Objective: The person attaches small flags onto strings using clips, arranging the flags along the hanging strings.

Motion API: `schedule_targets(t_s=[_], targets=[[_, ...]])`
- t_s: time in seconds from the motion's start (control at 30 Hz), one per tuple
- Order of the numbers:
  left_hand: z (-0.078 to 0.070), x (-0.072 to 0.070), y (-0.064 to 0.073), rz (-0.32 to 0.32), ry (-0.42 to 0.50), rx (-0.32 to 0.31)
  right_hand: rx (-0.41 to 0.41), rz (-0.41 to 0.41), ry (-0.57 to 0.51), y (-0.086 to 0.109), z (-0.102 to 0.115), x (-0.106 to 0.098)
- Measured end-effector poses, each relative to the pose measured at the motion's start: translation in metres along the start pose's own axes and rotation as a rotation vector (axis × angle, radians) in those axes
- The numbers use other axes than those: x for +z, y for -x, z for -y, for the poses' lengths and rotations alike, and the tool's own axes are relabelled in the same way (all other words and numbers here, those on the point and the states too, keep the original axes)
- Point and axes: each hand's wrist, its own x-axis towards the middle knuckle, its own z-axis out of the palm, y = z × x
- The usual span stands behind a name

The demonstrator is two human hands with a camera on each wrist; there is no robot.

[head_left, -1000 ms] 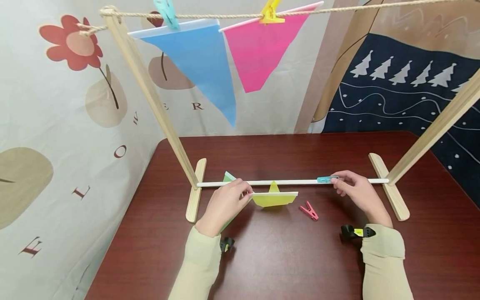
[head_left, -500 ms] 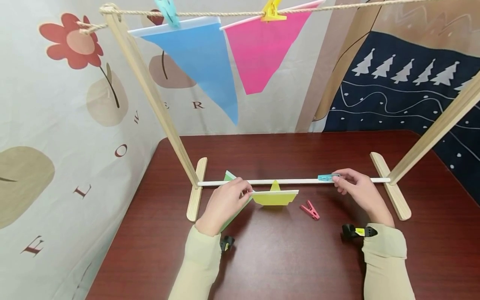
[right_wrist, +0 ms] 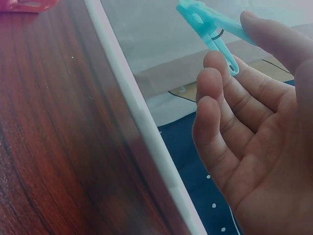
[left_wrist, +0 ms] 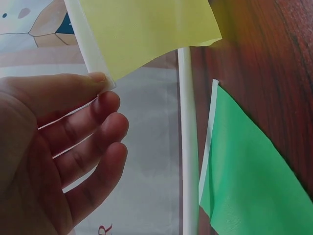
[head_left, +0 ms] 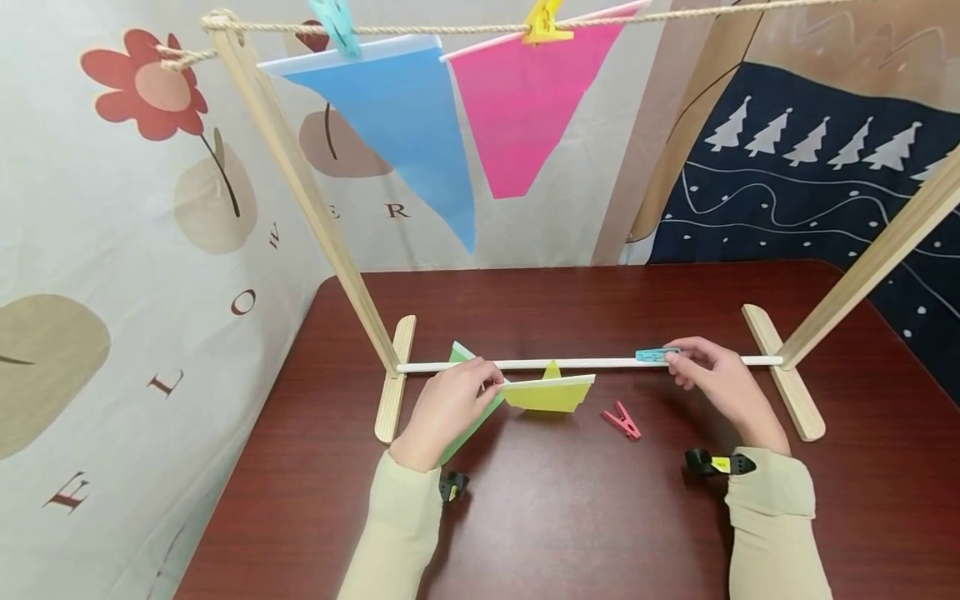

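In the head view my left hand pinches one corner of a yellow pennant by its white top band. Thumb and index finger hold that corner in the left wrist view; the pennant hangs clear of the table. My right hand pinches a light-blue clothespin by its handles, as the right wrist view shows the clothespin between thumb and index fingertip. A green pennant lies on the table, partly hidden by the left hand. Right of the yellow pennant lies a red clothespin.
A white rod joins two wooden posts, left and right. Along the rope above, a blue pennant and a pink pennant hang from clothespins. All stands on a dark red table.
The yellow pennant's free right end has tipped up slightly. The right hand and light-blue clothespin have barely shifted. The hanging pink pennant has swung a little.
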Motion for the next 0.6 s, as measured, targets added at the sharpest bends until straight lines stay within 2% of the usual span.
schedule_targets(t_s=[0.6], targets=[[0.0033,0.0006,-0.0012,0.001,0.012,0.006,0.01,0.033,0.014,-0.0029,-0.006,0.0029]])
